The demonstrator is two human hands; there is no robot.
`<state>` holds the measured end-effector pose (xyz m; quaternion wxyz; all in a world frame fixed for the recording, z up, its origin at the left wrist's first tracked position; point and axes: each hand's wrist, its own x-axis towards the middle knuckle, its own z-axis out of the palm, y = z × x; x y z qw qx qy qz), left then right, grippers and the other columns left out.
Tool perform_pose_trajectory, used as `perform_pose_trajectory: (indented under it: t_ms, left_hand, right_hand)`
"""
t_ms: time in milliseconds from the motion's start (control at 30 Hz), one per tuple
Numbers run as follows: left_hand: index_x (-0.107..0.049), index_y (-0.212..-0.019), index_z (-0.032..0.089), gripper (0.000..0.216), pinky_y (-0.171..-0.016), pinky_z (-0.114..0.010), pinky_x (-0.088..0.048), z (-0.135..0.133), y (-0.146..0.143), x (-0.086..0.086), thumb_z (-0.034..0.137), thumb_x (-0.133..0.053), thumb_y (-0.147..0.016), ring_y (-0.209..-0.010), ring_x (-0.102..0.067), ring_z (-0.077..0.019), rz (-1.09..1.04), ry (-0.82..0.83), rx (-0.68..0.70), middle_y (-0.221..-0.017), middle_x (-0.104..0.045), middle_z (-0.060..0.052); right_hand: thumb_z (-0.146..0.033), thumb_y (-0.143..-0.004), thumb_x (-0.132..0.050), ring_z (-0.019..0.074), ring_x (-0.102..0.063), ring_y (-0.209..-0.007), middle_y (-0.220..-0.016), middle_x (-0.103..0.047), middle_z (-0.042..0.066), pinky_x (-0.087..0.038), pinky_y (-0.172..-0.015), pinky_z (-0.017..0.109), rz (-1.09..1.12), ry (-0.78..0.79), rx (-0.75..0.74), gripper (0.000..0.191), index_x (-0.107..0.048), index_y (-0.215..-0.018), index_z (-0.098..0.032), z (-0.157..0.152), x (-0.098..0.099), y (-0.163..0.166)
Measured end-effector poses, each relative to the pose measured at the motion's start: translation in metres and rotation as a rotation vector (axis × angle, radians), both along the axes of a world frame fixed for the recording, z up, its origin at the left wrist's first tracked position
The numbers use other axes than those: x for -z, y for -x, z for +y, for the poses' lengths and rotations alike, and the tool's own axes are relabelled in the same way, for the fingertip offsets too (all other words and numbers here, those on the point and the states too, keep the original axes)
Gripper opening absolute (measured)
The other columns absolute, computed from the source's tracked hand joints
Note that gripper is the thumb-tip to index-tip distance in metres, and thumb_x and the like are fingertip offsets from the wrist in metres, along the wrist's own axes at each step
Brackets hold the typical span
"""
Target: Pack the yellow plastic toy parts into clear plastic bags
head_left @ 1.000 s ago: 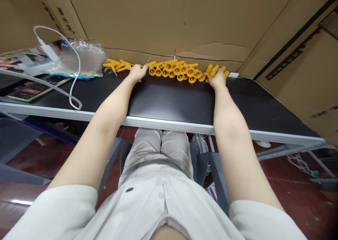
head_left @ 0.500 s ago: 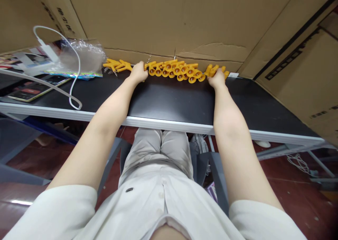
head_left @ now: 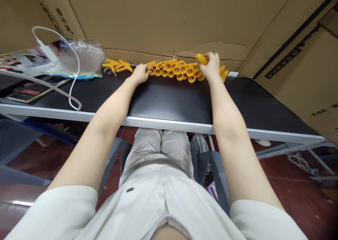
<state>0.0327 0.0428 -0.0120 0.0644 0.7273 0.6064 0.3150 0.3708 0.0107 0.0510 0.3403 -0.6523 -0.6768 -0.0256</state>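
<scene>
Looking down, I see brown cardboard sheets (head_left: 158,18) walling the far side of the black tabletop (head_left: 169,102). A clear crinkled plastic bag (head_left: 79,55) lies far left; its contents I cannot make out. A row of orange plastic cup-ended pieces (head_left: 176,71), too crowded to count, lies along the cardboard. My right hand (head_left: 211,67) grips one orange piece (head_left: 202,59), lifted above the row. My left hand (head_left: 141,73) rests on the row's left end, its fingers hidden, so whether they grip anything I cannot tell.

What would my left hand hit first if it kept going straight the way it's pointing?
Probably the row of orange plastic pieces: your left hand is already at its left end, fingertips against the nearest one. Behind that stands the cardboard wall.
</scene>
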Motion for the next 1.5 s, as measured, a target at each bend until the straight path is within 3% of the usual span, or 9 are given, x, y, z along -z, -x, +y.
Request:
perform_pose_trajectory:
  t_ms: [233, 433, 567, 867, 967, 1100, 1367, 1500]
  left_hand:
    - [-0.076, -0.108, 0.015, 0.019, -0.121, -0.043, -0.047, -0.008, -0.008, -0.005, 0.015, -0.066, -0.092, -0.137, -0.065, -0.0364, 0.147, 0.007, 0.03, -0.137, -0.072, -0.019]
    - [-0.08, -0.117, 0.01, 0.028, -0.125, -0.044, -0.042, -0.006, -0.007, -0.004, 0.024, -0.064, -0.098, -0.143, -0.058, -0.0338, 0.197, -0.042, 0.071, -0.144, -0.07, -0.018]
    - [-0.08, -0.115, 0.012, 0.028, -0.128, -0.049, -0.041, -0.007, -0.01, -0.005, 0.021, -0.063, -0.094, -0.14, -0.059, -0.0343, 0.187, -0.069, 0.111, -0.144, -0.071, -0.018]
    - [-0.078, -0.107, 0.019, 0.022, -0.123, -0.051, -0.046, -0.016, -0.019, -0.007, 0.024, -0.071, -0.086, -0.142, -0.06, -0.0407, 0.052, -0.1, 0.093, -0.137, -0.071, -0.019]
    - [-0.078, -0.106, 0.016, 0.021, -0.123, -0.046, -0.044, -0.017, -0.018, -0.008, 0.031, -0.071, -0.092, -0.141, -0.06, -0.0349, 0.094, -0.076, 0.091, -0.137, -0.072, -0.016]
    - [-0.076, -0.114, 0.008, 0.037, -0.122, -0.04, -0.041, -0.014, -0.016, -0.007, 0.042, -0.062, -0.105, -0.139, -0.056, -0.0271, 0.116, -0.061, 0.09, -0.136, -0.072, -0.012]
    - [-0.077, -0.109, 0.015, 0.022, -0.119, -0.05, -0.05, -0.007, -0.015, -0.002, 0.023, -0.073, -0.089, -0.134, -0.064, -0.0381, 0.078, -0.107, 0.118, -0.13, -0.073, -0.019]
    - [-0.073, -0.103, 0.014, 0.011, -0.123, -0.047, -0.045, -0.018, -0.022, -0.008, 0.022, -0.068, -0.096, -0.135, -0.061, -0.0324, 0.087, -0.063, 0.091, -0.133, -0.069, -0.017]
  right_hand:
    - [-0.032, -0.093, -0.071, 0.0393, -0.06, -0.135, -0.14, -0.069, 0.016, -0.053, -0.114, 0.054, -0.19, 0.04, -0.265, 0.043, -0.065, -0.135, -0.027, -0.007, -0.002, 0.041]
    - [-0.03, -0.088, -0.077, 0.0379, -0.068, -0.123, -0.13, -0.076, 0.013, -0.056, -0.109, 0.05, -0.338, 0.123, -0.454, 0.032, -0.072, -0.119, -0.023, -0.016, 0.011, 0.069]
    - [-0.029, -0.088, -0.076, 0.0399, -0.071, -0.122, -0.127, -0.077, 0.014, -0.056, -0.107, 0.049, -0.365, 0.123, -0.439, 0.024, -0.074, -0.111, -0.022, -0.015, 0.017, 0.072]
    - [-0.034, -0.084, -0.077, 0.0431, -0.07, -0.117, -0.12, -0.078, 0.015, -0.058, -0.1, 0.055, -0.331, 0.094, -0.304, 0.03, -0.075, -0.112, -0.023, -0.005, 0.021, 0.061]
    - [-0.029, -0.085, -0.076, 0.0426, -0.071, -0.119, -0.126, -0.078, 0.015, -0.058, -0.103, 0.054, -0.329, 0.119, -0.278, 0.029, -0.076, -0.114, -0.022, -0.008, 0.018, 0.061]
    - [-0.028, -0.087, -0.076, 0.0422, -0.07, -0.122, -0.131, -0.077, 0.015, -0.058, -0.106, 0.054, -0.316, 0.11, -0.277, 0.032, -0.076, -0.119, -0.022, -0.012, 0.016, 0.064]
    - [-0.03, -0.087, -0.075, 0.0399, -0.071, -0.117, -0.126, -0.078, 0.015, -0.059, -0.102, 0.053, -0.319, 0.071, -0.266, 0.033, -0.076, -0.118, -0.02, -0.001, 0.021, 0.056]
    - [-0.032, -0.088, -0.076, 0.0403, -0.071, -0.115, -0.126, -0.078, 0.016, -0.059, -0.1, 0.053, -0.326, 0.048, -0.304, 0.033, -0.076, -0.119, -0.02, 0.001, 0.023, 0.058]
